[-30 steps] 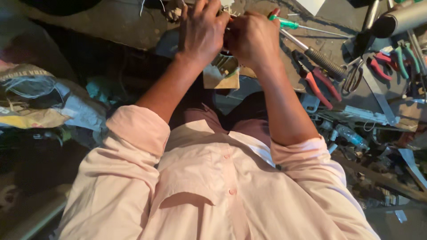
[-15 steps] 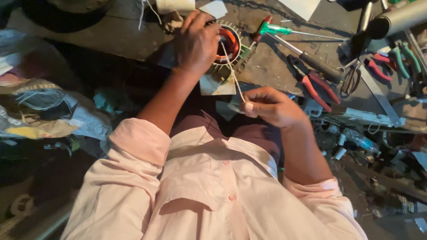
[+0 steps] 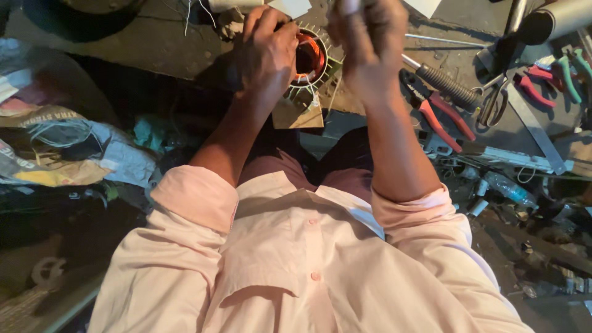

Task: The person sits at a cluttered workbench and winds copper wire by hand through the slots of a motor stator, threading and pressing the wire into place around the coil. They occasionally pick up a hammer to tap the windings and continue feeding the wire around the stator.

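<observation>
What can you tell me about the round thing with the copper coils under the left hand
The motor stator is a round ring with copper-orange wire windings inside and pale, thin strips sticking out around its rim like spokes. It looks like metal wound with enamelled wire. It rests on a piece of cardboard at the edge of the dark workbench. The left hand lies over its left side and hides that part. The right hand, blurred, is raised just to its right; whether it touches cannot be told.

The left hand is covering much of the round stator with copper-orange windings. The right hand is showing blurred, its fingertips running into the top edge, so its grasp is staying unclear.
</observation>
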A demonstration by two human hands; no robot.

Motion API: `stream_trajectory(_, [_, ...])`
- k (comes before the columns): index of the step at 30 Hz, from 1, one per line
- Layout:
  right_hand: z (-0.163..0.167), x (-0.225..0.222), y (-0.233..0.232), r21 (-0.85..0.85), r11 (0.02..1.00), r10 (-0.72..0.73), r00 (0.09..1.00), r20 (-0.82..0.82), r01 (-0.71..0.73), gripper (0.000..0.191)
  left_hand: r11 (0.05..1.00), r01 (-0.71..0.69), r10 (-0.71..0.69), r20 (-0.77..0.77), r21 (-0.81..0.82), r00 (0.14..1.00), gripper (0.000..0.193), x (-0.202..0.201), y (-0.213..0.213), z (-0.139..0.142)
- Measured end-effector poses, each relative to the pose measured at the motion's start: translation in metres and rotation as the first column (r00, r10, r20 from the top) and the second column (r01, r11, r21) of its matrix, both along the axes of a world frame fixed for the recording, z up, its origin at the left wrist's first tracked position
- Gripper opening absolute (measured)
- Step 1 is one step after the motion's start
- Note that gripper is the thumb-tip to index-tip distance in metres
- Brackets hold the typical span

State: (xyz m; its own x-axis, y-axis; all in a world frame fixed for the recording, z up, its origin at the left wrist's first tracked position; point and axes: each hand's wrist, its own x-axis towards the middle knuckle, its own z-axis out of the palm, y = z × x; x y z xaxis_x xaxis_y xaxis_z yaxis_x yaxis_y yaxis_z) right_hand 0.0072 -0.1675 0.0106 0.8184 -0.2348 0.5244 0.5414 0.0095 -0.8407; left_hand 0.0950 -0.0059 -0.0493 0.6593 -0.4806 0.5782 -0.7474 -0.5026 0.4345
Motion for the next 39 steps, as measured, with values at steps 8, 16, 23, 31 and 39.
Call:
stream_trajectory(8, [0.049, -0.004, 0.005, -0.315, 0.948, -0.062, 0.997, -0.038, 0.047, 0.028, 0.999, 0.035, -0.038, 0.072, 0.035, 0.997, 0.013, -0.007, 0.007, 0.028])
stream_trajectory(16, [0.067, -0.032, -0.007, -0.578, 0.815, -0.095, 0.993, -0.077, 0.033, 0.021, 0.985, -0.039, 0.001, -0.218, -0.169, 0.976, 0.015, -0.059, -0.020, 0.010])
stream_trajectory(23, [0.000, -0.058, -0.092, -0.979, 0.200, -0.520, 0.852, -0.061, 0.052, 0.037, 0.990, 0.025, -0.028, -0.016, -0.140, 0.999, 0.023, -0.070, -0.015, 0.012])
stream_trajectory(31, [-0.029, -0.058, -0.122, -0.991, 0.093, -0.525, 0.841, -0.131, -0.096, 0.027, 0.993, 0.020, -0.026, -0.046, -0.117, 0.999, 0.018, -0.070, -0.020, 0.012])
stream_trajectory(39, [0.022, -0.057, -0.063, -0.896, 0.418, -0.236, 0.934, -0.270, -0.154, 0.057, 0.988, 0.023, -0.024, -0.005, -0.154, 1.000, 0.017, -0.072, -0.017, 0.008])
